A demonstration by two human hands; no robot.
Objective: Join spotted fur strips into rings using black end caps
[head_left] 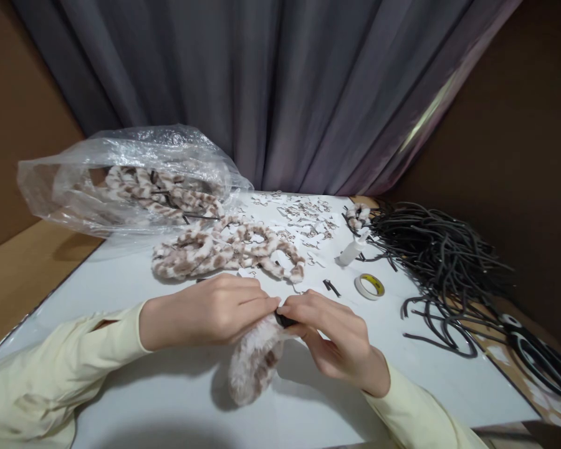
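Note:
Between my two hands hangs a fluffy white-and-brown ring (252, 368), its lower loop just above or touching the white table. My left hand (224, 308) has its fingers closed round the top of this ring. Thumb and fingers of my right hand (330, 330) pinch at the same spot from the other side. A short black piece (285, 320), like cord or tubing, shows between the fingertips where the ring's ends come together. The fingers hide the exact join.
Behind my hands lie several fluffy rings (187, 252), and more fill a clear plastic bag (135, 149). Small metal-and-paper bits (303, 215) are scattered farther back. To the right are a white bottle (353, 251), a tape roll (369, 287), black cords (449, 249) and scissors (542, 358).

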